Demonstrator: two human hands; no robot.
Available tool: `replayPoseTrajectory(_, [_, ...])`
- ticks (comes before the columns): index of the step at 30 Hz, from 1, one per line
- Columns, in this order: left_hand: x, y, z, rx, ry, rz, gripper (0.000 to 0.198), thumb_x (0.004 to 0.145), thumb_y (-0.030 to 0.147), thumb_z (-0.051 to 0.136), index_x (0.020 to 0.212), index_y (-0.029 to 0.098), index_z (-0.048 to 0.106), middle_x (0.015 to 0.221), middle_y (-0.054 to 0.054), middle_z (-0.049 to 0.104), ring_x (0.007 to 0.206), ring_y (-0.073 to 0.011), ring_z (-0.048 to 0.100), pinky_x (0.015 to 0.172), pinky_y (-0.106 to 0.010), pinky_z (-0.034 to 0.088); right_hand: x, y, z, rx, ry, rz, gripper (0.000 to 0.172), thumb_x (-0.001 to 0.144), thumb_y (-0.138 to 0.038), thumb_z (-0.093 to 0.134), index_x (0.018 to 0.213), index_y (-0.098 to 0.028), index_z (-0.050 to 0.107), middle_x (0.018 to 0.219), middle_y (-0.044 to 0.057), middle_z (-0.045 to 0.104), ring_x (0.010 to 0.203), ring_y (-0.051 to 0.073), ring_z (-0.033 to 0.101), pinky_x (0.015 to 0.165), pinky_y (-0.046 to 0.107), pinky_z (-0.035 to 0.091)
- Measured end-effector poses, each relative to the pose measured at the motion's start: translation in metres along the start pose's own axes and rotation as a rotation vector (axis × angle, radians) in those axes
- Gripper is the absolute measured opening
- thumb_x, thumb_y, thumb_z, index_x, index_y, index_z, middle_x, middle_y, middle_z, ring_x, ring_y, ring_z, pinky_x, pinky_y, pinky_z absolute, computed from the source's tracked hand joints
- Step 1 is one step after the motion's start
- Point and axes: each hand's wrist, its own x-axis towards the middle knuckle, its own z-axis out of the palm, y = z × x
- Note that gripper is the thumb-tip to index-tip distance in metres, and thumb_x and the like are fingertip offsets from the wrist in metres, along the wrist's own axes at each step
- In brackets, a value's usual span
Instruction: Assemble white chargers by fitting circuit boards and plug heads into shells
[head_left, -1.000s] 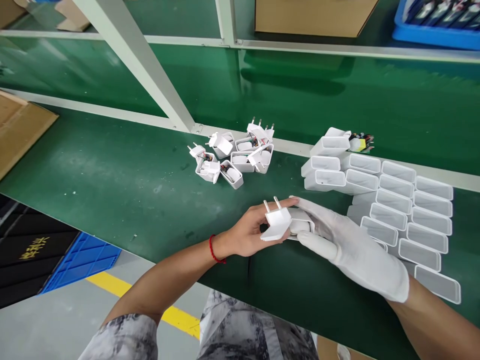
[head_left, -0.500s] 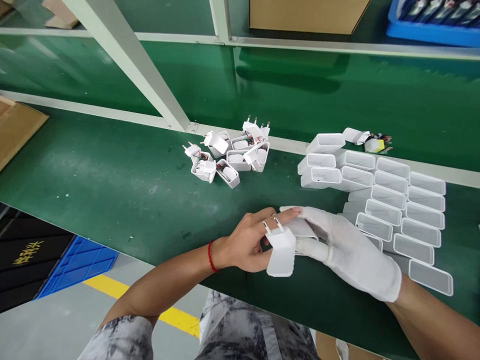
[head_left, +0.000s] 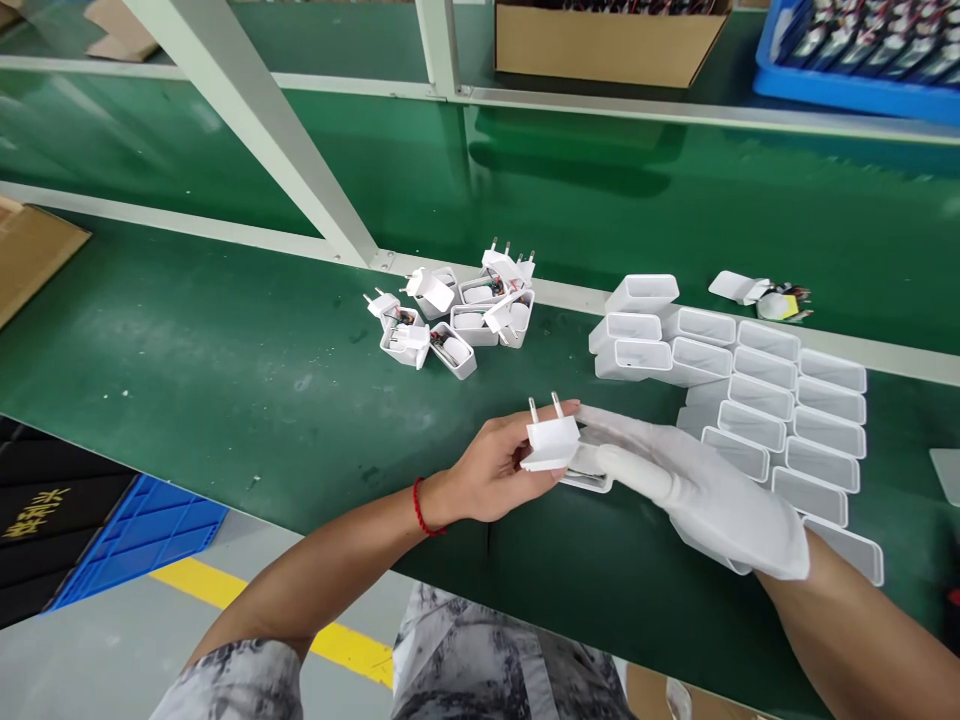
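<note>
My bare left hand, with a red cord at the wrist, holds a white two-pin plug cap, pins pointing up. My right hand wears a white glove and grips a white charger shell that lies low over the green bench, right against the cap. The two parts meet between my hands. To the right, several empty white shells lie in rows with their open ends toward me. Farther back sits a small heap of plug parts with wires.
The green bench has a white slanted frame post at the back left. A cardboard box and a blue tray stand on the rear shelf. A loose cap with a wired board lies behind the rows. A blue crate is on the floor.
Half a second ago the plug part hung tilted downward from my left hand; now the cap is turned pins-up and pressed to the shell in my right hand. The view has shifted slightly.
</note>
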Motion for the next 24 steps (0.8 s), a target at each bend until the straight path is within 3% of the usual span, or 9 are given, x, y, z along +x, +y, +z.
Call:
replayPoseTrajectory(2, [-0.001, -0.002, 0.000, 0.026, 0.000, 0.001, 0.045, 0.093, 0.036, 0.060, 0.132, 0.014, 0.058, 0.105, -0.011, 0.074, 0.053, -0.0076, 0.048, 0.054, -0.023, 0.045, 0.003, -0.001, 0.003, -0.024, -0.029, -0.007, 0.052, 0.096, -0.058, 0.048, 0.138, -0.029, 0.059, 0.128, 0.003, 0.067, 0.117, 0.031, 0.063, 0.107, 0.048, 0.047])
replayPoseTrajectory(6, [-0.003, -0.003, 0.002, 0.104, 0.026, 0.045, 0.040, 0.091, 0.038, 0.062, 0.123, 0.015, 0.064, 0.121, -0.016, 0.070, 0.054, -0.0072, 0.051, 0.055, -0.023, 0.046, 0.003, 0.002, 0.007, -0.085, 0.046, -0.038, 0.050, 0.096, -0.059, 0.047, 0.129, -0.026, 0.066, 0.128, 0.004, 0.067, 0.117, 0.030, 0.063, 0.103, 0.044, 0.050])
replayPoseTrajectory(10, [-0.004, -0.003, 0.003, 0.129, 0.011, 0.004, 0.041, 0.092, 0.041, 0.060, 0.122, 0.013, 0.064, 0.104, -0.013, 0.074, 0.050, -0.0071, 0.046, 0.054, -0.024, 0.045, 0.001, 0.004, 0.004, -0.060, -0.010, 0.004, 0.050, 0.096, -0.060, 0.048, 0.130, -0.028, 0.066, 0.126, 0.002, 0.068, 0.115, 0.029, 0.064, 0.104, 0.044, 0.049])
replayPoseTrajectory(14, [-0.005, -0.004, 0.002, 0.170, -0.012, 0.017, 0.047, 0.094, 0.047, 0.055, 0.126, 0.013, 0.061, 0.087, -0.009, 0.072, 0.059, -0.0143, 0.057, 0.062, -0.028, 0.050, 0.001, -0.003, 0.000, 0.017, -0.018, 0.016, 0.052, 0.095, -0.062, 0.049, 0.128, -0.026, 0.066, 0.124, 0.003, 0.069, 0.118, 0.030, 0.062, 0.106, 0.044, 0.047])
replayPoseTrajectory(18, [-0.004, -0.003, 0.001, 0.157, -0.052, 0.087, 0.046, 0.094, 0.047, 0.053, 0.126, 0.013, 0.058, 0.070, -0.003, 0.063, 0.053, -0.0125, 0.050, 0.056, -0.025, 0.046, 0.002, -0.011, 0.001, 0.022, -0.057, 0.042, 0.049, 0.092, -0.063, 0.052, 0.119, -0.026, 0.069, 0.109, 0.002, 0.073, 0.107, 0.028, 0.066, 0.093, 0.038, 0.053])
replayPoseTrajectory(20, [-0.004, -0.001, 0.002, 0.134, -0.049, 0.105, 0.046, 0.095, 0.048, 0.051, 0.125, 0.014, 0.058, 0.069, -0.003, 0.062, 0.050, -0.0110, 0.045, 0.051, -0.023, 0.041, 0.002, -0.013, 0.002, 0.014, -0.066, 0.060, 0.046, 0.091, -0.063, 0.054, 0.114, -0.027, 0.071, 0.103, 0.001, 0.073, 0.099, 0.027, 0.067, 0.087, 0.036, 0.054])
replayPoseTrajectory(24, [-0.002, 0.003, 0.004, 0.098, -0.049, 0.116, 0.048, 0.097, 0.049, 0.049, 0.131, 0.016, 0.056, 0.089, -0.008, 0.070, 0.050, -0.0089, 0.043, 0.052, -0.023, 0.042, 0.001, -0.011, 0.004, 0.023, -0.109, 0.060, 0.040, 0.091, -0.058, 0.058, 0.115, -0.028, 0.070, 0.100, 0.000, 0.072, 0.098, 0.025, 0.066, 0.087, 0.034, 0.053])
